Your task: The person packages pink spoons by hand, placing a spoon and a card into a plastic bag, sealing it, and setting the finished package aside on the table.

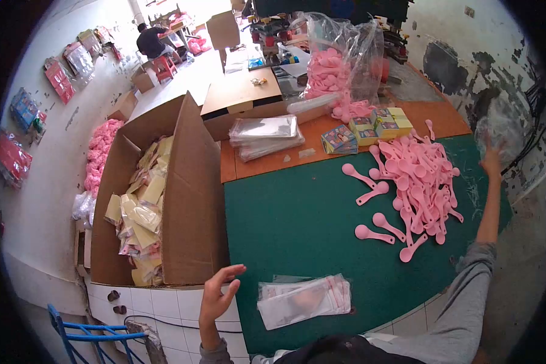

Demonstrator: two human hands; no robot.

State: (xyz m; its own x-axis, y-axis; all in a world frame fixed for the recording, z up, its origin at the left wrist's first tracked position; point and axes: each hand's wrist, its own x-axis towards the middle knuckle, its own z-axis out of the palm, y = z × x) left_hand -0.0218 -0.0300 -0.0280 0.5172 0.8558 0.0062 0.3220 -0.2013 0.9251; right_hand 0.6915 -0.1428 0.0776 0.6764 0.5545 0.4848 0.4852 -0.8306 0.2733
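My left hand (218,295) is raised near the green mat's left edge, fingers apart, holding nothing. To its right lies a loose stack of clear plastic sleeves (306,300) on the mat (285,233). At the far right my right hand (491,155) reaches past the mat's edge with a crumpled clear plastic bag (505,124), which partly hides its fingers. Left of that arm sits a heap of pink plastic scoops (420,182), with several strays (373,235) beside it. Behind the heap are stacks of small printed cards (340,141).
A tall cardboard box (194,200) of packed bags stands left of the table. At the back are more clear sleeves (264,130) and a big bag of pink pieces (327,70). A blue metal frame (94,330) stands lower left. Another person (151,41) sits far off.
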